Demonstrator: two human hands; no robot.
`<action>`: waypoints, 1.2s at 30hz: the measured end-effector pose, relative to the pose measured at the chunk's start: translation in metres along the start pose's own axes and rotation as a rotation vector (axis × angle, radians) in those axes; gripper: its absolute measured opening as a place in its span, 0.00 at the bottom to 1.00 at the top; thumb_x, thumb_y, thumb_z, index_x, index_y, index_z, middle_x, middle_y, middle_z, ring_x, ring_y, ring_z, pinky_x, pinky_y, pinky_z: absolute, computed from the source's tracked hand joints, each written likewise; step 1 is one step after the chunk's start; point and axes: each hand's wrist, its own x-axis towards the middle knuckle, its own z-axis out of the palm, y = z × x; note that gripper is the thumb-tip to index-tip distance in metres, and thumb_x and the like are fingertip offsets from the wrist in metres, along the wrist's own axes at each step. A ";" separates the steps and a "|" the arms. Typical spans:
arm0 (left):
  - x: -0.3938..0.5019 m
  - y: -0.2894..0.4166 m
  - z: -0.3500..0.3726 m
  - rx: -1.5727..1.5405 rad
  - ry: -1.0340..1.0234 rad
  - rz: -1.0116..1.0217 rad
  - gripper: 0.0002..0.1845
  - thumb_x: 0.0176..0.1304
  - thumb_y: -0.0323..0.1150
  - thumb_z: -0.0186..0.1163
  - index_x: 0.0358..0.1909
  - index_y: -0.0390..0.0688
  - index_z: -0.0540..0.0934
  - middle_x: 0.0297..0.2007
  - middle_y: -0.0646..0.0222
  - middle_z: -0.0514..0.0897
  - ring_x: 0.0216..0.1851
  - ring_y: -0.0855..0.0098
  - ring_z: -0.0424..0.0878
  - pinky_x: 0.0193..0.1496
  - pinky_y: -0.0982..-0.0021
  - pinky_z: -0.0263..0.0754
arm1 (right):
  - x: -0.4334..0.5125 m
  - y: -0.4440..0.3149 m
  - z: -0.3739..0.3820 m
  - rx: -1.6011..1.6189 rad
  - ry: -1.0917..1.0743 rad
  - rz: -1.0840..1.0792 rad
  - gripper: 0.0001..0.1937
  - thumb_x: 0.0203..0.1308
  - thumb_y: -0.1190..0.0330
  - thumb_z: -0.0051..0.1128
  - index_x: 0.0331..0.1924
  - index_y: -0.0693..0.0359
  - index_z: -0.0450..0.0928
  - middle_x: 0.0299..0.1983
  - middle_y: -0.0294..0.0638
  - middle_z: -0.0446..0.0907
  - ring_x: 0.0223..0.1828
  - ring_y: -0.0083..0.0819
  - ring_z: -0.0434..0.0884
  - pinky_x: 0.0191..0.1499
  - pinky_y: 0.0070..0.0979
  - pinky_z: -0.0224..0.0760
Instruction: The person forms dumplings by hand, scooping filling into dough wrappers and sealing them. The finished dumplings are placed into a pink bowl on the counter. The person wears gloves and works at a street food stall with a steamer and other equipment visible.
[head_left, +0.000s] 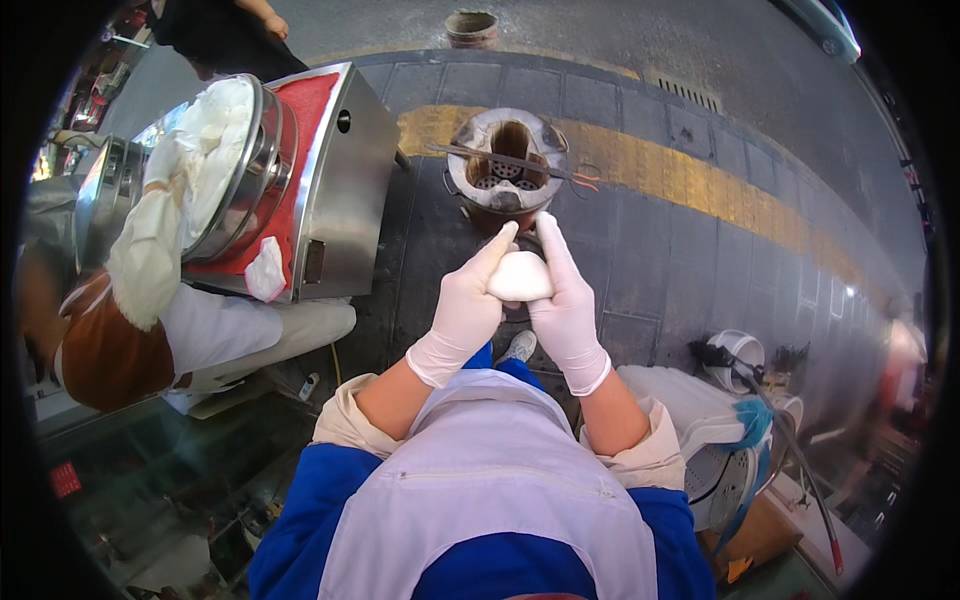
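A smooth white lump (519, 276), perhaps dough, sits between my two gloved hands in front of my apron (495, 480). My left hand (466, 304) grips its left side, the thumb and fingers pointing away from me. From the right, my right hand (564, 304) presses on the other side of the lump. Both hands wear thin white gloves, and their undersides are hidden. Just beyond the fingertips stands a round clay coal stove (504, 196) with perforated briquettes inside. A pair of metal tongs (510, 160) lies across its top.
At the left, a co-worker's gloved hand (163, 161) rests at a white mass (217, 142) in a wide steel pan on a steel cabinet (349, 187). A white cloth (265, 270) hangs at the cabinet's edge. White plastic containers (675, 397) stand at my right. A bucket (472, 30) stands farther off.
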 end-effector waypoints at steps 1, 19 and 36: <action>-0.002 0.002 -0.003 -0.176 -0.072 -0.145 0.34 0.57 0.16 0.51 0.69 0.45 0.65 0.45 0.63 0.83 0.37 0.72 0.82 0.37 0.74 0.78 | 0.001 -0.001 0.001 0.070 -0.026 0.062 0.33 0.54 0.84 0.45 0.68 0.61 0.61 0.62 0.56 0.70 0.60 0.44 0.75 0.59 0.29 0.69; 0.009 0.020 -0.060 0.198 0.151 0.404 0.35 0.53 0.16 0.50 0.66 0.42 0.67 0.49 0.53 0.81 0.54 0.56 0.79 0.58 0.67 0.72 | 0.028 -0.048 0.043 -0.219 0.068 -0.345 0.31 0.55 0.87 0.43 0.67 0.67 0.62 0.63 0.54 0.70 0.65 0.41 0.70 0.65 0.29 0.63; 0.021 0.004 -0.115 -0.539 -0.173 -0.067 0.34 0.56 0.17 0.51 0.68 0.45 0.67 0.46 0.57 0.83 0.45 0.65 0.81 0.49 0.70 0.75 | 0.042 -0.092 0.089 -0.043 -0.014 -0.122 0.36 0.50 0.90 0.33 0.69 0.67 0.60 0.63 0.49 0.72 0.61 0.33 0.74 0.61 0.25 0.66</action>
